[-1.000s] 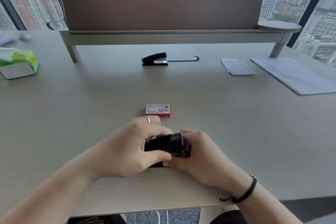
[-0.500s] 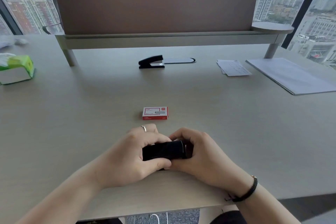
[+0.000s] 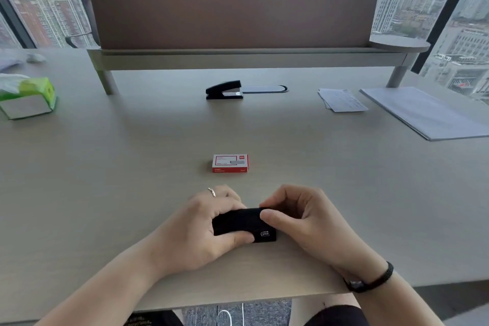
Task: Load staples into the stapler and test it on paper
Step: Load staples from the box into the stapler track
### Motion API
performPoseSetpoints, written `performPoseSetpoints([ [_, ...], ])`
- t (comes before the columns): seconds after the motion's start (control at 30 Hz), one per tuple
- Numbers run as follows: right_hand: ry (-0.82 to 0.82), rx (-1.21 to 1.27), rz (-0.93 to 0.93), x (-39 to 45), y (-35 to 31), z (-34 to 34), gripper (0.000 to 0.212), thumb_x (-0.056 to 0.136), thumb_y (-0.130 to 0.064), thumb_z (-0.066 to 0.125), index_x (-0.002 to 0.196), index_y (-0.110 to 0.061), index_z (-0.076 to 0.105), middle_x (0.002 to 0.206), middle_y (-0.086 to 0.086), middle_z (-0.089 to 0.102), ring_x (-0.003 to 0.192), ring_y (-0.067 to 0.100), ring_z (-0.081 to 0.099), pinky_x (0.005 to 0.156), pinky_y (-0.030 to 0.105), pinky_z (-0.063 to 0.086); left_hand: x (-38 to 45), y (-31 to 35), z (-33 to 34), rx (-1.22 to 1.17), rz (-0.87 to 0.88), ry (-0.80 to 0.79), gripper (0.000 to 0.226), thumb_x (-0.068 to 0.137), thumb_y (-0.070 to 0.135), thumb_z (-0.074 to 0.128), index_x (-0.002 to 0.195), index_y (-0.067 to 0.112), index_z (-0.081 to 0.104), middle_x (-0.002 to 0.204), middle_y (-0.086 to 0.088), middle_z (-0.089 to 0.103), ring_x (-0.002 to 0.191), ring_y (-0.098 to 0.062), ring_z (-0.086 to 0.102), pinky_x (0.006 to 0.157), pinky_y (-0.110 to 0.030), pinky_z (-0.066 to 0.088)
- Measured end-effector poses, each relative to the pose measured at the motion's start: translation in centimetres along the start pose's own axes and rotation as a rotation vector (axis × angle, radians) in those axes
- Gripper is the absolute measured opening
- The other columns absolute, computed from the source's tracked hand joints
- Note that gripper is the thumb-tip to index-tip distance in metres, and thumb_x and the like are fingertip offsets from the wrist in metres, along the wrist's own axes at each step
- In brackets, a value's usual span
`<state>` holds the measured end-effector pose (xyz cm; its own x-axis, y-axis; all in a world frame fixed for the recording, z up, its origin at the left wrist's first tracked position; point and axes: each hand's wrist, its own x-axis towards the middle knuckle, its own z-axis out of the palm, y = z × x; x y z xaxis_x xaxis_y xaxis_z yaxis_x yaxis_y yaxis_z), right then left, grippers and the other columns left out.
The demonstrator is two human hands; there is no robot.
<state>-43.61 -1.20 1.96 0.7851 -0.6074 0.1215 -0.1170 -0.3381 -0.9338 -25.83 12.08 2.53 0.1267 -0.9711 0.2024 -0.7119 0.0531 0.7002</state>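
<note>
Both hands are working the black stapler (image 3: 242,222) low at centre frame, on the counter (image 3: 344,180); the left hand (image 3: 201,233) is wrapping its grip around the body, the right hand (image 3: 299,216) is pinching the top, seemingly prying it open; next comes the closed staple box (image 3: 230,163) just above; beyond, a divider panel (image 3: 232,8) and city windows.

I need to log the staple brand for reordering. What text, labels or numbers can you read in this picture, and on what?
None can be read.
Staple box: print and a red logo patch, too small and blurred.
Paper slips: faint lines, illegible.
Far stapler: a white label, blurred.
Tissue pack: no legible text.
</note>
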Motion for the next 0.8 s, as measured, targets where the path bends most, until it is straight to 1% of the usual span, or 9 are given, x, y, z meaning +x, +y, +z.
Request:
performPoseSetpoints([
  [0.07, -0.017, 0.044, -0.002, 0.0, 0.0, -0.1, 0.005, 0.084, -0.025, 0.073, 0.085, -0.02, 0.074, 0.082, 0.005, 0.077, 0.074, 0.012, 0.069, 0.07, 0.032, 0.053, -0.1, 0.0, 0.0, -0.01, 0.007, 0.013, 0.017, 0.078, 0.031, 0.081, 0.092, 0.034, 0.072, 0.094, 0.013, 0.064, 0.087, -0.01, 0.064, 0.074, -0.024, 0.05],
  [0.13, -0.033, 0.071, 0.002, -0.1, -0.1, -0.1, 0.01, 0.085, -0.028, 0.071, 0.088, -0.019, 0.074, 0.084, 0.005, 0.078, 0.076, 0.012, 0.07, 0.073, 0.032, 0.054, -0.2, -0.1, 0.0, -0.016, 0.015, 0.024, 0.02, 0.079, 0.03, 0.081, 0.097, 0.033, 0.072, 0.092, 0.013, 0.066, 0.088, -0.008, 0.064, 0.074, -0.021, 0.049],
  [0.2, -0.037, 0.068, -0.002, -0.1, -0.3, 0.0, 0.014, 0.084, -0.031, 0.069, 0.089, -0.019, 0.074, 0.085, 0.006, 0.078, 0.077, 0.013, 0.069, 0.073, 0.035, 0.055, -0.2, -0.2, 0.1, -0.02, 0.015, 0.033, 0.021, 0.079, 0.03, 0.081, 0.098, 0.034, 0.072, 0.092, 0.013, 0.067, 0.088, -0.007, 0.065, 0.074, -0.019, 0.049],
  [0.3, -0.04, 0.062, -0.005, -0.1, -0.3, 0.0, 0.014, 0.084, -0.032, 0.068, 0.09, -0.02, 0.074, 0.086, 0.007, 0.077, 0.078, 0.014, 0.07, 0.076, 0.04, 0.056, -0.1, -0.3, 0.1, -0.022, 0.018, 0.041, 0.023, 0.078, 0.033, 0.081, 0.099, 0.035, 0.072, 0.092, 0.013, 0.068, 0.088, -0.008, 0.066, 0.074, -0.024, 0.051],
  [0.47, -0.095, 0.163, 0.051, 0.4, -0.4, -0.9, 0.016, 0.089, -0.028, 0.071, 0.103, -0.019, 0.071, 0.093, 0.006, 0.078, 0.082, 0.013, 0.07, 0.077, 0.029, 0.053, 0.9, -0.1, -0.6, -0.007, 0.071, 0.097, 0.036, 0.075, 0.055, 0.073, 0.105, 0.036, 0.07, 0.092, 0.011, 0.07, 0.089, -0.015, 0.066, 0.073, -0.034, 0.054],
  [0.57, -0.04, 0.132, 0.084, 1.6, -0.4, -2.3, 0.021, 0.088, -0.029, 0.07, 0.107, -0.02, 0.071, 0.096, 0.011, 0.076, 0.081, 0.014, 0.07, 0.073, 0.028, 0.054, 3.2, 1.0, -1.2, 0.001, 0.084, 0.17, 0.032, 0.079, 0.054, 0.07, 0.101, 0.032, 0.072, 0.088, 0.009, 0.07, 0.084, -0.015, 0.066, 0.069, -0.029, 0.053],
  [0.67, 0.043, 0.031, 0.098, 4.3, 0.6, -4.7, 0.019, 0.087, -0.024, 0.073, 0.105, -0.023, 0.071, 0.089, 0.007, 0.074, 0.075, 0.012, 0.069, 0.068, 0.028, 0.054, 7.3, 2.1, -1.4, 0.017, 0.063, 0.207, 0.016, 0.084, 0.036, 0.074, 0.095, 0.025, 0.074, 0.08, 0.006, 0.071, 0.07, -0.007, 0.064, 0.063, -0.015, 0.049],
  [0.73, 0.134, -0.034, 0.106, 6.8, 2.0, -7.0, 0.017, 0.086, -0.023, 0.074, 0.102, -0.026, 0.07, 0.083, 0.001, 0.072, 0.072, 0.011, 0.068, 0.067, 0.031, 0.053, 10.9, 2.5, -0.8, 0.019, 0.039, 0.195, 0.008, 0.086, 0.029, 0.073, 0.091, 0.023, 0.075, 0.077, 0.006, 0.072, 0.067, -0.006, 0.064, 0.062, -0.017, 0.051],
  [0.8, 0.257, -0.123, 0.119, 9.5, 3.5, -9.5, 0.015, 0.086, -0.025, 0.074, 0.1, -0.028, 0.069, 0.081, -0.005, 0.07, 0.069, 0.009, 0.066, 0.066, 0.032, 0.053, 14.8, 2.4, 0.2, 0.021, -0.011, 0.173, 0.007, 0.087, 0.029, 0.071, 0.088, 0.024, 0.075, 0.076, 0.009, 0.072, 0.069, -0.003, 0.064, 0.068, -0.02, 0.052],
])
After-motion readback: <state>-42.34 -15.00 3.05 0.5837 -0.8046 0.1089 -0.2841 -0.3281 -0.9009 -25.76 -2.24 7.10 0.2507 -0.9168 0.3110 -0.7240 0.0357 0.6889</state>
